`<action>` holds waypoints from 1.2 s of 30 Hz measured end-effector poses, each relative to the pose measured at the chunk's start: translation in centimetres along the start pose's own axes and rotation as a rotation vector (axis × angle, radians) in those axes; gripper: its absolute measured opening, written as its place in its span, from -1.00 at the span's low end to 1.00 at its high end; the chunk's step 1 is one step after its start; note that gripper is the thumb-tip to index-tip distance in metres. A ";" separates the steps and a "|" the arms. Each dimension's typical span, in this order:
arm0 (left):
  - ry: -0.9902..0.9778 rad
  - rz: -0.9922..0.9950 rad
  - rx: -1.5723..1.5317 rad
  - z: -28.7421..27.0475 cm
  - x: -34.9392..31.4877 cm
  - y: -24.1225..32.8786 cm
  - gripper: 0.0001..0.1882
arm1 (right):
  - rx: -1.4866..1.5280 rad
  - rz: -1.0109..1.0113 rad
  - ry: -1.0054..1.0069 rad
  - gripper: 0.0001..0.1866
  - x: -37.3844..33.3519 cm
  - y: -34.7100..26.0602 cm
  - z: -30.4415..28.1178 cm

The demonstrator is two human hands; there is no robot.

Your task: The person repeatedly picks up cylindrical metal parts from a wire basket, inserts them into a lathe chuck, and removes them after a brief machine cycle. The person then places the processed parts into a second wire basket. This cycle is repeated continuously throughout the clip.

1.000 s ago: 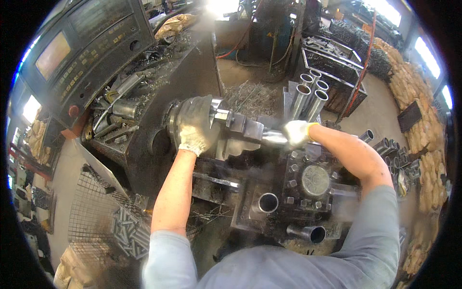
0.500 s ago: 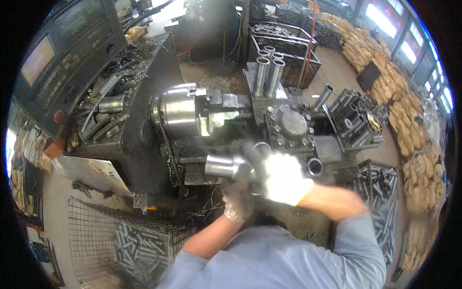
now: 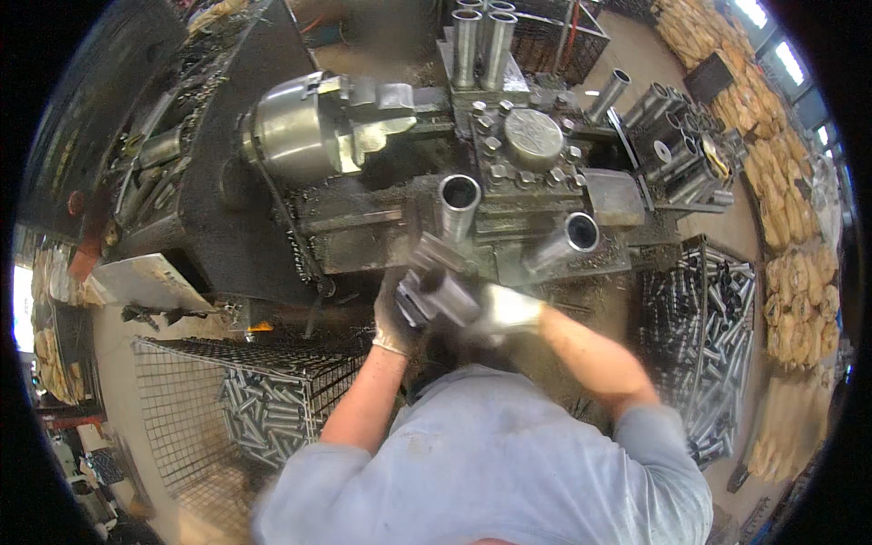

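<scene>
Close in front of my body, my left hand (image 3: 398,313), in a dirty white glove, is closed round silvery metal pieces. A short metal tube (image 3: 451,300) with a dark bore tilts out to the right of its fingers. Just beyond it is a blurred metal piece (image 3: 438,252); whether the two are joined I cannot tell. My right hand (image 3: 510,311), in a pale glove, is at the tube's right side, its fingers smeared and partly hidden. Past my hands, one metal tube (image 3: 459,209) stands upright on the lathe bed, and another tube (image 3: 565,243) leans to its right.
The lathe's chuck (image 3: 295,127) is at the far left, its bolted tool post (image 3: 533,138) right of it. Several tubes (image 3: 481,45) stand at the back; more lie in a rack (image 3: 677,150) at right. Wire baskets with metal parts flank me, left (image 3: 186,386) and right (image 3: 699,318).
Both hands have drawn nearer my body. The shiny tube that pointed left is now turned, a dark bore showing. My right hand has come down beside it. The view has shifted too.
</scene>
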State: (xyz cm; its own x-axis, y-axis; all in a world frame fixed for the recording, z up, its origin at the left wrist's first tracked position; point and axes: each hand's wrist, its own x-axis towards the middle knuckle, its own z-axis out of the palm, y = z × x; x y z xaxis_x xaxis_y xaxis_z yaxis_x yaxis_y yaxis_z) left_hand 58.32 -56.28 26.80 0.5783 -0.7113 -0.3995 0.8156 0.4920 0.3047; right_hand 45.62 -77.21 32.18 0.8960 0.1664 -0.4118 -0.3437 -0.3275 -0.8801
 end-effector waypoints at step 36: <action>0.011 0.213 0.105 -2.3 -2.7 6.9 -0.13 | -0.923 -0.184 0.583 -0.67 8.5 -4.2 1.7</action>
State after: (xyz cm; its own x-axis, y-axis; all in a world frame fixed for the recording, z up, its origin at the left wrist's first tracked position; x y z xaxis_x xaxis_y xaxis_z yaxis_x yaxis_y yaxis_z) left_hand 62.46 -49.86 28.00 0.7378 -0.5913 -0.3256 0.6688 0.5753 0.4708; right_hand 54.24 -72.83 31.96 0.9903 -0.1006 0.0954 -0.0675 -0.9508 -0.3023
